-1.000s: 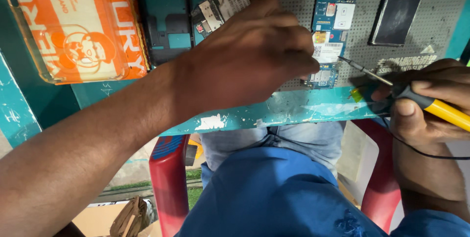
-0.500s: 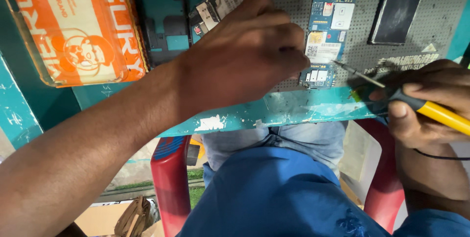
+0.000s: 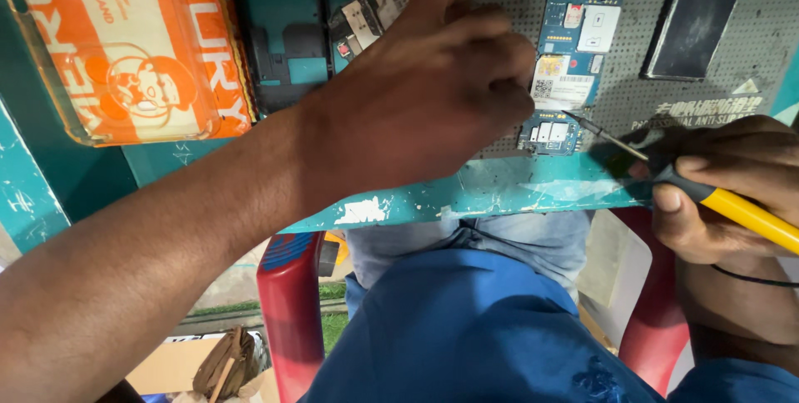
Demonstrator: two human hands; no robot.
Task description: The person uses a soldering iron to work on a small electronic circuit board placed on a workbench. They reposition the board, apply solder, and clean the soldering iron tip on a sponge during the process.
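Note:
A blue phone circuit board (image 3: 574,45) lies on a grey perforated mat (image 3: 749,62). My left hand (image 3: 424,87) rests over the mat with its fingers curled against the board's left edge; what the fingertips pinch is hidden. My right hand (image 3: 724,186) grips a yellow-handled soldering iron (image 3: 749,213) with a black collar. Its thin metal tip (image 3: 595,126) touches the lower part of the board, just right of my left fingertips.
A black phone screen (image 3: 695,16) lies at the mat's upper right. An orange and white packet in a clear tray (image 3: 125,45) sits at left, beside a dark teal phone frame (image 3: 283,28). The teal table edge (image 3: 499,195) runs below; a red chair (image 3: 291,311) is under me.
The view has shifted a little. My left fingers have pressed closer to the board's left edge, and the iron's tip has stayed at the board's lower end.

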